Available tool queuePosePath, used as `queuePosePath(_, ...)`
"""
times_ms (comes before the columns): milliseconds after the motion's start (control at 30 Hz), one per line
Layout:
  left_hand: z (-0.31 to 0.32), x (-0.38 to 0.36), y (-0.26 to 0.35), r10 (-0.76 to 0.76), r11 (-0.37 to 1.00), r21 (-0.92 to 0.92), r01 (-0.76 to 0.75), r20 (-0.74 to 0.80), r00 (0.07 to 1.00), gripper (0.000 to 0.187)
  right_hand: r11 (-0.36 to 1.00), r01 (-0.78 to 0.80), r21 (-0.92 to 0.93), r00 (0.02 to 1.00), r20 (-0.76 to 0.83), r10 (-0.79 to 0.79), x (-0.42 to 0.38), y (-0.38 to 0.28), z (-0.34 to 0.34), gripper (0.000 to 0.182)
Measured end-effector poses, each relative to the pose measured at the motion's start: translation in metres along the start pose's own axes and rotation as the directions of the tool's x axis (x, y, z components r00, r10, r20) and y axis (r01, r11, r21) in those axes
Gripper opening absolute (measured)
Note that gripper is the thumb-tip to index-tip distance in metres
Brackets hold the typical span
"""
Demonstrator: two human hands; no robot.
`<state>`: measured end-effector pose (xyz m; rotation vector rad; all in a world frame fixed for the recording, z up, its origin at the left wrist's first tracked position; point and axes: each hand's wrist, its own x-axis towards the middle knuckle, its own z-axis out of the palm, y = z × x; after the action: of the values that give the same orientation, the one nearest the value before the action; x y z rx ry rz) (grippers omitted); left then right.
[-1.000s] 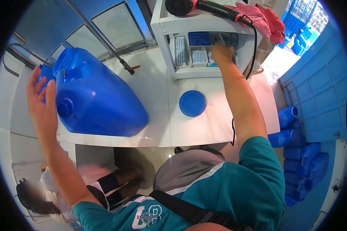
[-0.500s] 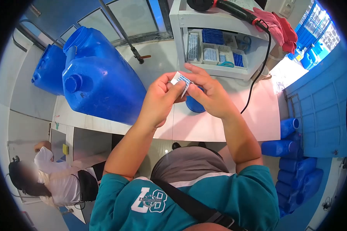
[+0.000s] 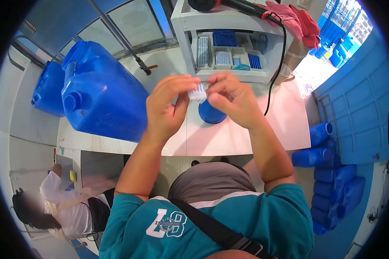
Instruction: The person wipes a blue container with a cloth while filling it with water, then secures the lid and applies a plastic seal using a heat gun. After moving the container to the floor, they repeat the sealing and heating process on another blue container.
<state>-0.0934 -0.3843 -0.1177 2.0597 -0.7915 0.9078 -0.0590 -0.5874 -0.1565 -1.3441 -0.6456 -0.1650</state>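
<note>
A small white printed label [image 3: 198,93], with blue marks blurred by motion, is up over the counter between my hands. My left hand [image 3: 168,103] has its fingers closed on the left side of it, the thumb partly hidden. At the opposite edge, the bent fingers and thumb of my right hand [image 3: 231,98] pinch it. Below it, a round blue cap [image 3: 212,113] rests on the pale counter [image 3: 246,138], partly covered by the hands in this view.
Large blue jugs [image 3: 103,103] stand at left. A white shelf unit [image 3: 186,26] behind holds baskets of small packs [image 3: 222,58], with a black heat gun [image 3: 242,6] and red gloves [image 3: 304,26] on top; a black cord hangs down. Another person [image 3: 73,203] is at lower left.
My hands have turned and drawn slightly apart, with the label now smeared by motion between them. More of the blue cap shows. The camera view has shifted a little.
</note>
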Motion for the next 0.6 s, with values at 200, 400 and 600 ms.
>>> queuePosePath(200, -0.012, 0.005, 0.007, 0.22, 0.966, 0.115, -0.23, 0.094, 0.971, 0.029, 0.866, -0.484, 0.123, 0.857, 0.265, 0.441, 0.005, -0.013, 0.001, 0.026)
queuePosePath(400, 0.007, -0.024, 0.004, -0.672, 0.395, -0.706, 0.587, 0.214, 0.709, 0.034, 0.917, -0.369, 0.152, 0.926, 0.145, 0.349, 0.006, 0.0, 0.017, 0.022)
queuePosePath(600, 0.001, -0.014, 0.017, -0.709, 0.539, -0.58, 0.611, 0.08, 0.701, 0.022, 0.947, -0.274, 0.169, 0.955, 0.162, 0.248, 0.011, -0.003, 0.027, 0.021)
